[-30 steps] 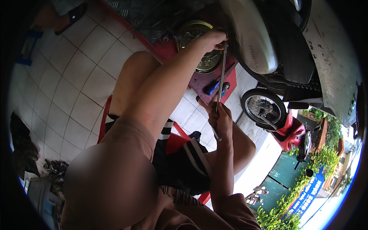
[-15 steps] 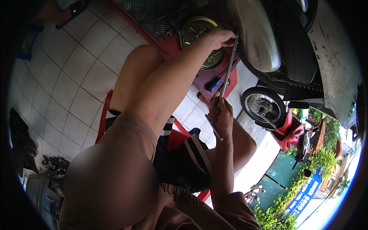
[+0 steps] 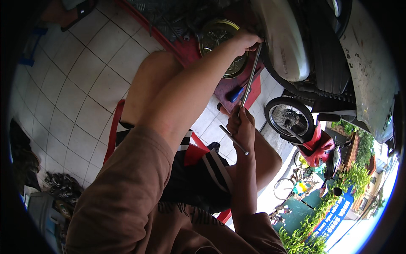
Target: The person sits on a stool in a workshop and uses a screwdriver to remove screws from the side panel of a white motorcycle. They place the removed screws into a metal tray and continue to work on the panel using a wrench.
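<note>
A long steel T-handle wrench point(image 3: 252, 74) slants between my two hands beside a motorbike's silver-grey cover point(image 3: 292, 51). At its far end, my left hand point(image 3: 246, 41) is closed round the shaft, close to the motorbike; its fingertips and the wrench's tip are hidden. Lower down, my right hand point(image 3: 242, 127) is wrapped round the shaft near the crossbar point(image 3: 233, 139), which sticks out on both sides of the wrist. Under my left forearm stands a round gold-rimmed dish point(image 3: 231, 76) holding small metal parts. A blue-handled screwdriver point(image 3: 235, 95) lies near the shaft.
The dish and screwdriver rest on a red surface point(image 3: 222, 91). More tools lie at the top, including a spanner point(image 3: 186, 36). A red motorbike with a spoked wheel point(image 3: 289, 120) stands to the right, a bicycle point(image 3: 284, 189) beyond. A sandalled foot point(image 3: 80, 15) shows upper left.
My right hand has shifted slightly up and left with the wrench, and the crossbar has tilted a little. My left hand stays put. A bicycle has come into view at the right.
</note>
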Demonstrator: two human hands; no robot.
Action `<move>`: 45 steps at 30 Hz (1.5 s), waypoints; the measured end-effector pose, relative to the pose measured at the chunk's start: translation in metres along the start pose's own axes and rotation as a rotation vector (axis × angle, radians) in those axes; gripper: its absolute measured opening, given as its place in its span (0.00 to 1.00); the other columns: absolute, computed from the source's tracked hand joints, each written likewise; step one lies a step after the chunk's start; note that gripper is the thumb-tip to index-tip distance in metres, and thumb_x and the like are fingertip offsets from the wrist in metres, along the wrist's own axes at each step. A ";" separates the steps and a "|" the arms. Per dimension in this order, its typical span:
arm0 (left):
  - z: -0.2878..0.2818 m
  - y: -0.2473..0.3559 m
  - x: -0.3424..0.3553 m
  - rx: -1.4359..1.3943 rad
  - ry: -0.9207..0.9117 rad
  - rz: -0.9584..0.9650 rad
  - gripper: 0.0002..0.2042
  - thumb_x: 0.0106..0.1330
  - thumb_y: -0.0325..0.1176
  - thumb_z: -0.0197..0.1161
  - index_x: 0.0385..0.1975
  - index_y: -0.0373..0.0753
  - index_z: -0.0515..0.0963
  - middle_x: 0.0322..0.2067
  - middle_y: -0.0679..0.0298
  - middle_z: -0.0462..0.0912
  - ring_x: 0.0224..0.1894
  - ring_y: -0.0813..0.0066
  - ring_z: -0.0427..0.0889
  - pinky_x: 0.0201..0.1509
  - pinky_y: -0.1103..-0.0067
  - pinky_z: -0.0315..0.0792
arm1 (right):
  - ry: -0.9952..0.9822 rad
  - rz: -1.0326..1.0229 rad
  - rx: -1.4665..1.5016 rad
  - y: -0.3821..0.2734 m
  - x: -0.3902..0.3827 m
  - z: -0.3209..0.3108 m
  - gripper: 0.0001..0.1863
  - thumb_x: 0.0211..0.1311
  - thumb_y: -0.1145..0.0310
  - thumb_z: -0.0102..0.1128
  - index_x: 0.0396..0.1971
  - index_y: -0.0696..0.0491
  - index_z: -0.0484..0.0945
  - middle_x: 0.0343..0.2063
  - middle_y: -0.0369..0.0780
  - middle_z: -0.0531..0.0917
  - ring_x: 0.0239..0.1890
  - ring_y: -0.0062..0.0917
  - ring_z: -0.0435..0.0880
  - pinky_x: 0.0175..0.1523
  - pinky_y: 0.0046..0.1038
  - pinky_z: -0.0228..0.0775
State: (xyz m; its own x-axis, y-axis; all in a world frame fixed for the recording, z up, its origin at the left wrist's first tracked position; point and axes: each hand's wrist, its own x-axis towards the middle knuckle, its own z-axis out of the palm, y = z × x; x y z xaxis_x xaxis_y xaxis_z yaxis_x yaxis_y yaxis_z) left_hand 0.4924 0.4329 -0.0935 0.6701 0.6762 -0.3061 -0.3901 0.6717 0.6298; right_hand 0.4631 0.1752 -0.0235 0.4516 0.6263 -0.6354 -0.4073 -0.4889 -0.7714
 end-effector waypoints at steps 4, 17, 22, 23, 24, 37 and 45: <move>-0.003 0.002 -0.005 0.003 0.027 -0.036 0.06 0.60 0.27 0.63 0.36 0.42 0.76 0.27 0.68 0.78 0.28 0.79 0.76 0.29 0.81 0.71 | 0.022 0.016 -0.042 -0.002 -0.002 0.002 0.15 0.74 0.63 0.38 0.31 0.54 0.70 0.14 0.26 0.55 0.13 0.11 0.50 0.18 0.18 0.40; 0.000 -0.003 -0.004 -0.067 0.012 -0.062 0.06 0.61 0.27 0.61 0.36 0.42 0.77 0.28 0.68 0.78 0.31 0.77 0.78 0.33 0.80 0.71 | -0.024 0.008 -0.051 -0.003 -0.003 -0.009 0.13 0.74 0.61 0.40 0.32 0.53 0.69 0.13 0.27 0.57 0.12 0.10 0.51 0.16 0.17 0.42; 0.005 -0.003 -0.003 -0.069 -0.021 -0.033 0.06 0.60 0.26 0.62 0.36 0.43 0.77 0.28 0.69 0.79 0.30 0.79 0.77 0.30 0.81 0.70 | -0.020 -0.016 -0.039 -0.002 -0.001 -0.007 0.14 0.74 0.61 0.40 0.33 0.54 0.70 0.13 0.27 0.56 0.12 0.11 0.51 0.17 0.17 0.42; 0.005 -0.003 -0.002 -0.068 -0.019 -0.027 0.06 0.59 0.26 0.63 0.36 0.43 0.77 0.28 0.69 0.79 0.30 0.79 0.77 0.29 0.81 0.70 | -0.017 -0.018 -0.033 -0.002 0.000 -0.006 0.14 0.74 0.62 0.40 0.33 0.54 0.70 0.13 0.27 0.56 0.12 0.11 0.51 0.17 0.17 0.42; 0.005 -0.003 -0.001 -0.071 -0.019 -0.015 0.06 0.59 0.26 0.63 0.36 0.43 0.77 0.28 0.69 0.79 0.30 0.79 0.77 0.29 0.81 0.70 | -0.025 -0.014 -0.022 -0.002 0.000 -0.006 0.14 0.74 0.62 0.40 0.33 0.54 0.70 0.13 0.27 0.56 0.12 0.11 0.51 0.17 0.17 0.42; 0.011 -0.003 0.009 -0.040 0.119 0.026 0.09 0.58 0.27 0.65 0.37 0.42 0.76 0.28 0.68 0.79 0.27 0.79 0.76 0.27 0.81 0.70 | -0.162 0.018 0.082 -0.004 0.001 0.009 0.15 0.73 0.58 0.40 0.35 0.53 0.71 0.15 0.28 0.57 0.13 0.12 0.51 0.19 0.17 0.42; 0.013 -0.010 0.011 -0.202 0.064 -0.012 0.06 0.61 0.26 0.60 0.37 0.39 0.76 0.29 0.65 0.79 0.27 0.76 0.78 0.28 0.80 0.73 | -0.180 0.041 0.044 0.001 0.003 0.022 0.14 0.74 0.59 0.38 0.36 0.55 0.67 0.18 0.35 0.64 0.17 0.20 0.62 0.24 0.23 0.57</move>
State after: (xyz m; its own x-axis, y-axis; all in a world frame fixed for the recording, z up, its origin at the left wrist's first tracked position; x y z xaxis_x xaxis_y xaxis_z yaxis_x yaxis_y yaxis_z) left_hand 0.5115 0.4297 -0.0941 0.6364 0.6815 -0.3613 -0.5053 0.7222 0.4723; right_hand 0.4468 0.1898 -0.0259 0.2861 0.7069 -0.6469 -0.4584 -0.4919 -0.7402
